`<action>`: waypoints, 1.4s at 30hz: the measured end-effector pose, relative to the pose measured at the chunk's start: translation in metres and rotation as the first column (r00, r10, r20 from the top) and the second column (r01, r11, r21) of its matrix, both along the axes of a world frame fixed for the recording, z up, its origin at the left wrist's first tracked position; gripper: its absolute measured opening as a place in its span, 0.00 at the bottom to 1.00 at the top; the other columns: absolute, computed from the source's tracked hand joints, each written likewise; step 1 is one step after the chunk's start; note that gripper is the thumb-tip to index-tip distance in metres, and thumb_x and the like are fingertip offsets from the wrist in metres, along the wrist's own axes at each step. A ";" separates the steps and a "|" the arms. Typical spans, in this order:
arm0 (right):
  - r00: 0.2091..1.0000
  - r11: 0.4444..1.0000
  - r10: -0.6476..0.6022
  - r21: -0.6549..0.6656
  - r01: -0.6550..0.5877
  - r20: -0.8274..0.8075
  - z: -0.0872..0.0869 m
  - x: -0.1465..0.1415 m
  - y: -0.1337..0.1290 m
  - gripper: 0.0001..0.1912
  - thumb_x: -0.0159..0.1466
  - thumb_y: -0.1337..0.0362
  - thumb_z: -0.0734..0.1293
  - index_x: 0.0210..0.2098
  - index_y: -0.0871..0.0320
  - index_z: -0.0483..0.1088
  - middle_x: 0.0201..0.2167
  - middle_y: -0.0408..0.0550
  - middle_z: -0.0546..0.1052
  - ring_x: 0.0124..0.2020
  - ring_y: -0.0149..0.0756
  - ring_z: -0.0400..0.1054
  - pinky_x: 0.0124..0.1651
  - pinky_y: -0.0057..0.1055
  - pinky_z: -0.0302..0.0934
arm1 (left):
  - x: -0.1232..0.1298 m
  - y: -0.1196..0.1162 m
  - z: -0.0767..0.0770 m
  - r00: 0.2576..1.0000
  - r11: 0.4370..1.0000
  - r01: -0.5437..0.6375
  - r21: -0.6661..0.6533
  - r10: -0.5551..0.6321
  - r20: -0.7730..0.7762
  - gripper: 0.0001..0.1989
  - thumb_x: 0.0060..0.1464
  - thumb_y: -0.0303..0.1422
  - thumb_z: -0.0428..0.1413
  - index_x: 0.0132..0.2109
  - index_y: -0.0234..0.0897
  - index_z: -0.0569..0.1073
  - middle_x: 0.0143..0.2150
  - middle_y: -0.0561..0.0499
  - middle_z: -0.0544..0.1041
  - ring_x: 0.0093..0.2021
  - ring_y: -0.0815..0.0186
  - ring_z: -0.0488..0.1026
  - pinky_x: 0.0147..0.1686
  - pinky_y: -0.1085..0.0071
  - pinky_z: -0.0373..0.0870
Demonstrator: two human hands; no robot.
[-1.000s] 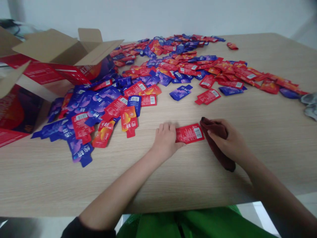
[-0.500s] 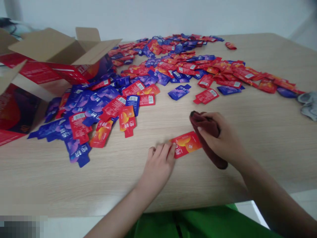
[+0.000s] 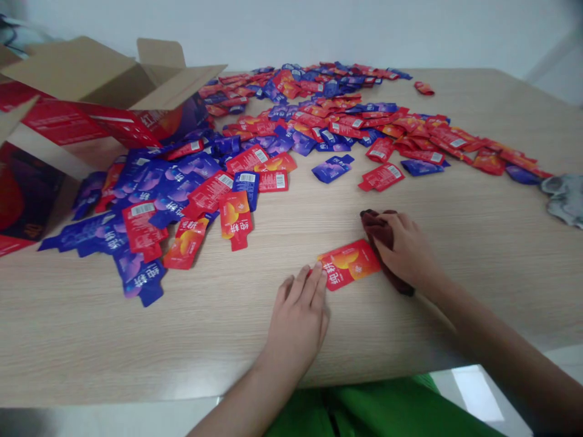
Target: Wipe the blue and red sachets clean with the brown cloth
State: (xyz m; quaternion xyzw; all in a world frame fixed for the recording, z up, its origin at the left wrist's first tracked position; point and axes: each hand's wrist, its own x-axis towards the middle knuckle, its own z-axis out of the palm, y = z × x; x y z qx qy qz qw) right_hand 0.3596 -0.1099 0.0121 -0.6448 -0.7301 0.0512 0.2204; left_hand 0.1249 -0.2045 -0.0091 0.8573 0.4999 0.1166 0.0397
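Note:
A red-orange sachet (image 3: 350,264) lies flat on the wooden table (image 3: 191,340) in front of me, printed side up. The fingers of my left hand (image 3: 300,303) press together on its narrow left end and pin it there. My right hand (image 3: 407,249) is closed round a folded dark maroon cloth (image 3: 380,233). That cloth rests at the sachet's right end and touches or slightly overlaps it. The fingertips of my right hand are partly hidden in the folds.
Red and blue sachets (image 3: 168,188) lie heaped at the left, and more sachets (image 3: 328,121) form long piles farther back. Two open cardboard boxes (image 3: 109,73) stand at the far left. A grey cloth (image 3: 565,200) lies by the right edge.
My right hand has moved slightly right and down with the cloth, which now sits lower against the table at the sachet's end. My left hand stays on the sachet.

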 end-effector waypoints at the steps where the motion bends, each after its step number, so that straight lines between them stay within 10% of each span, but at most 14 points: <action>1: 0.998 1.000 0.010 0.020 -0.009 -0.066 0.005 -0.004 -0.002 0.15 0.63 0.61 0.62 0.49 0.55 0.66 0.46 0.56 0.71 0.45 0.50 0.67 0.47 0.46 0.61 | 0.002 0.000 0.000 1.000 1.000 -0.008 0.003 0.008 -0.002 0.25 0.60 0.29 0.49 0.64 0.30 0.64 0.68 0.46 0.61 0.64 0.53 0.62 0.58 0.54 0.63; 4: 0.968 0.982 0.180 0.084 -0.168 -0.172 0.018 -0.046 -0.015 0.17 0.63 0.63 0.62 0.52 0.56 0.64 0.50 0.56 0.70 0.49 0.47 0.65 0.50 0.44 0.60 | 0.006 -0.002 -0.001 0.999 0.999 -0.036 0.017 0.036 -0.004 0.23 0.61 0.30 0.49 0.61 0.30 0.67 0.65 0.43 0.66 0.63 0.52 0.63 0.58 0.52 0.63; 7: 0.930 0.931 0.364 -0.019 -0.364 0.052 0.016 -0.084 -0.027 0.20 0.60 0.62 0.66 0.53 0.55 0.67 0.52 0.56 0.70 0.47 0.51 0.64 0.48 0.47 0.59 | 0.007 -0.002 -0.002 0.999 0.999 -0.050 0.010 0.050 -0.001 0.18 0.61 0.31 0.50 0.56 0.30 0.73 0.58 0.41 0.74 0.61 0.51 0.66 0.59 0.52 0.62; 16: 0.997 0.999 0.046 0.018 -0.047 0.062 -0.010 0.006 -0.007 0.19 0.62 0.61 0.62 0.53 0.55 0.65 0.50 0.56 0.70 0.48 0.53 0.65 0.47 0.48 0.60 | 0.007 -0.003 -0.002 0.998 0.998 -0.059 0.015 0.059 0.013 0.24 0.61 0.29 0.48 0.63 0.32 0.65 0.67 0.47 0.63 0.64 0.55 0.63 0.59 0.54 0.64; 24: 0.949 0.968 0.227 0.057 -0.245 0.220 0.007 -0.046 -0.020 0.20 0.58 0.61 0.68 0.51 0.53 0.67 0.54 0.56 0.68 0.46 0.54 0.63 0.46 0.49 0.57 | 0.008 -0.003 -0.001 0.996 0.996 -0.084 0.010 0.084 0.005 0.24 0.62 0.30 0.46 0.64 0.29 0.64 0.68 0.44 0.62 0.65 0.56 0.62 0.60 0.54 0.62; 31: 0.996 0.992 0.018 0.130 -0.007 -0.085 0.022 -0.020 -0.005 0.18 0.62 0.59 0.64 0.52 0.50 0.67 0.49 0.55 0.69 0.49 0.53 0.64 0.49 0.49 0.59 | 0.008 -0.005 -0.001 0.995 0.996 -0.094 -0.001 0.094 0.035 0.24 0.62 0.30 0.46 0.64 0.31 0.63 0.67 0.45 0.62 0.65 0.56 0.62 0.60 0.55 0.63; 37: 0.898 0.904 0.426 -0.020 -0.426 0.110 0.018 -0.086 -0.020 0.20 0.61 0.61 0.65 0.53 0.53 0.68 0.54 0.56 0.70 0.46 0.51 0.63 0.46 0.46 0.56 | 0.006 -0.004 -0.001 0.995 0.995 -0.098 -0.015 0.098 0.035 0.19 0.62 0.31 0.47 0.55 0.30 0.73 0.58 0.42 0.74 0.59 0.53 0.68 0.60 0.53 0.63; 42: 0.973 0.982 0.188 -0.030 -0.185 0.136 -0.005 -0.040 0.005 0.23 0.60 0.63 0.64 0.55 0.56 0.65 0.52 0.58 0.70 0.47 0.54 0.64 0.46 0.49 0.58 | 0.007 -0.005 -0.002 0.996 0.996 -0.089 0.005 0.089 0.033 0.24 0.62 0.29 0.46 0.64 0.32 0.64 0.66 0.47 0.64 0.64 0.56 0.63 0.59 0.54 0.64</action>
